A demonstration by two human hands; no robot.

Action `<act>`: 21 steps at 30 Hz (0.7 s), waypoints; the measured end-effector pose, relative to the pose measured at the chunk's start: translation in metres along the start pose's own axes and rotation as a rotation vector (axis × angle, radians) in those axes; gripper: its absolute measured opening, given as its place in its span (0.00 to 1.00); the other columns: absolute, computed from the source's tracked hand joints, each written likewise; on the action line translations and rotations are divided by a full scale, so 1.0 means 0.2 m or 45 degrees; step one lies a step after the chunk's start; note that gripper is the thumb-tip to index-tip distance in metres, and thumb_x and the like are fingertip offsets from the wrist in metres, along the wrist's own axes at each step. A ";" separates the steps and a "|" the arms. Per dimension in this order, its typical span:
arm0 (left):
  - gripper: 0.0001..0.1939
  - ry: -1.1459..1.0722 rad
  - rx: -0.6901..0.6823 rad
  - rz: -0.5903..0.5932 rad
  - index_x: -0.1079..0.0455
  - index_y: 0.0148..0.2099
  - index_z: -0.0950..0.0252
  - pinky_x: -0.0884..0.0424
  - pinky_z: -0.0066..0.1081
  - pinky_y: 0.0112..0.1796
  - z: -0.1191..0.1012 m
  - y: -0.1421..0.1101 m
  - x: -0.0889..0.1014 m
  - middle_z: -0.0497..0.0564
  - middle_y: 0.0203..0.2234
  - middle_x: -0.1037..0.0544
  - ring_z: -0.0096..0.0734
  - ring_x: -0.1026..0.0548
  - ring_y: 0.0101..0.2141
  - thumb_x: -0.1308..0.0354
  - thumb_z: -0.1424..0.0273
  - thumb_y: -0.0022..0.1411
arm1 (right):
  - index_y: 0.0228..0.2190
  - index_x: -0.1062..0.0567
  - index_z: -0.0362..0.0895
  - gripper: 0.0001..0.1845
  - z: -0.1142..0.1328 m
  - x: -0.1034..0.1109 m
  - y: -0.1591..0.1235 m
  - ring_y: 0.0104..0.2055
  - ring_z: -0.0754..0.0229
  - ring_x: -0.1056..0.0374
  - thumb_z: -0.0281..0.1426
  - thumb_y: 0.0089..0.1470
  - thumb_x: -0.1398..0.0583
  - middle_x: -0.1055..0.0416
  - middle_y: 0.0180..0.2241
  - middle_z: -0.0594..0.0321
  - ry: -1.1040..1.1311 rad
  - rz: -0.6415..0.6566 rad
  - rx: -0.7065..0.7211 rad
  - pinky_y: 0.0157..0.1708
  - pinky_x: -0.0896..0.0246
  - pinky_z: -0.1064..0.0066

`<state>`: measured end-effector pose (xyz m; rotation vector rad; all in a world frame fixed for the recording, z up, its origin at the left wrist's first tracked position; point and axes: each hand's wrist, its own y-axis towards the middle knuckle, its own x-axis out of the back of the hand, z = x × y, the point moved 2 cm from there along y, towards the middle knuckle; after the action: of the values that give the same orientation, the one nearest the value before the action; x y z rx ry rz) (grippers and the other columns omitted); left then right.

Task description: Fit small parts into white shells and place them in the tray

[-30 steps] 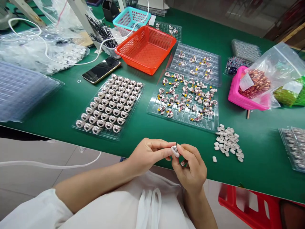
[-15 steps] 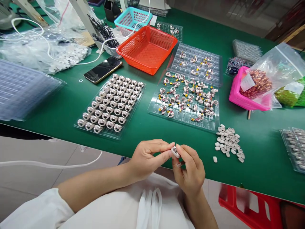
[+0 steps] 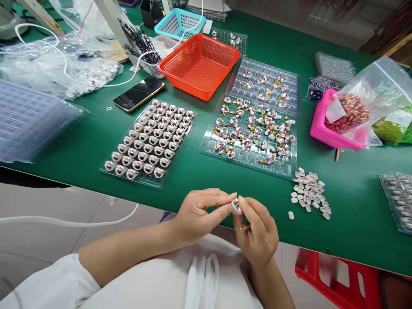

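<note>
Just over the table's front edge, my left hand (image 3: 199,214) pinches a small off-white curved shell (image 3: 237,207) between thumb and index finger. From the other side, the fingertips of my right hand (image 3: 259,229) press on the same shell. A small shiny piece (image 3: 245,227) shows among the right hand's lower fingers; its kind is unclear. Ahead lie a clear tray of pearly rounded shells (image 3: 148,148) in rows and another clear tray (image 3: 240,159) with white parts bearing red wires and yellow tabs. A pile of small white caps (image 3: 309,189) lies right of my hands.
A red basket (image 3: 199,68) and a blue basket (image 3: 180,25) stand at the back, near a phone (image 3: 139,94). Stacked clear trays (image 3: 35,120) lie left. A pink basket (image 3: 341,128) with bagged copper-coloured parts sits right. A red stool (image 3: 341,274) stands below the table.
My right fingers have shifted slightly around the shell, and the shiny piece in the lower fingers has turned and moved a little. My left hand keeps nearly the same pinch.
</note>
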<state>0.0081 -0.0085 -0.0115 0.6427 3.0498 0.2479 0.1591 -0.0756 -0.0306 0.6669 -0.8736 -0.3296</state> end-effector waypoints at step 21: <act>0.08 -0.272 0.365 -0.028 0.15 0.40 0.66 0.20 0.28 0.33 0.02 0.01 0.00 0.56 0.33 0.14 0.35 0.17 0.33 0.31 0.73 0.57 | 0.54 0.27 0.45 0.22 0.00 0.01 0.04 0.38 0.58 0.23 0.20 0.59 0.37 0.22 0.41 0.54 0.163 0.076 -0.091 0.32 0.22 0.70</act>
<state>0.0090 -0.0056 -0.0152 0.6007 2.9046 -0.2482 0.1593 -0.0713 -0.0246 0.5876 -0.7547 -0.2606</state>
